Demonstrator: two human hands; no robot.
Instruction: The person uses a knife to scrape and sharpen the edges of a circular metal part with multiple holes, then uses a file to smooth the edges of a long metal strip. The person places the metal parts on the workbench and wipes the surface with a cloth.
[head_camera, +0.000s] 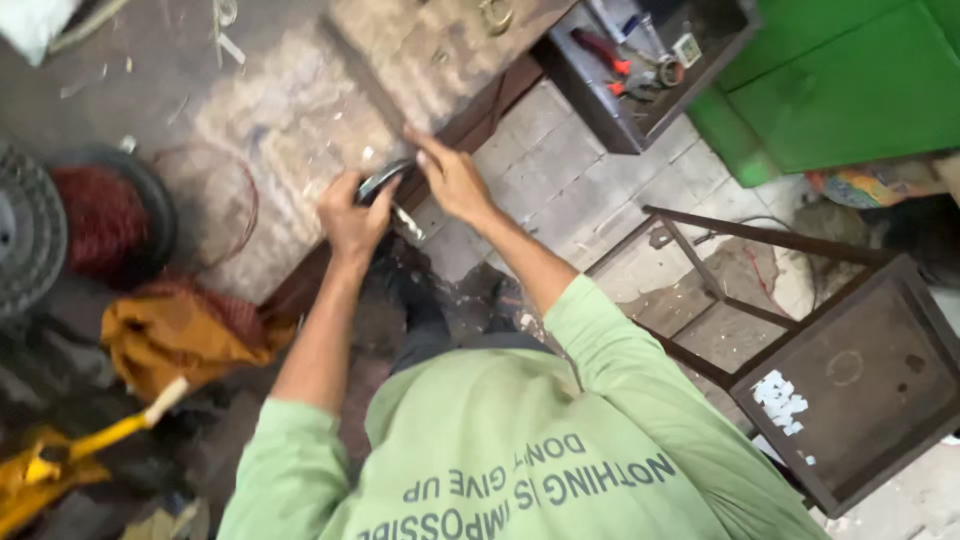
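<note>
Scuffed workbench (300, 110) top, tiled floor beside it. At the bench's near edge, left hand (352, 215) fingers clamped around a dark curved metal piece (385, 178); its long axis runs up-right, toward the right hand (452, 180). Right hand fingers together, tips pressed on the bench just beside the piece. Open tool drawer (640, 60) well beyond the bench edge.

A worn, scratched table (300, 110) lies under both hands; a red wire coil (100, 215) sits far beside the left hand (352, 215), metal scraps beyond it, a ring (495, 15) past the right hand (452, 180).
</note>
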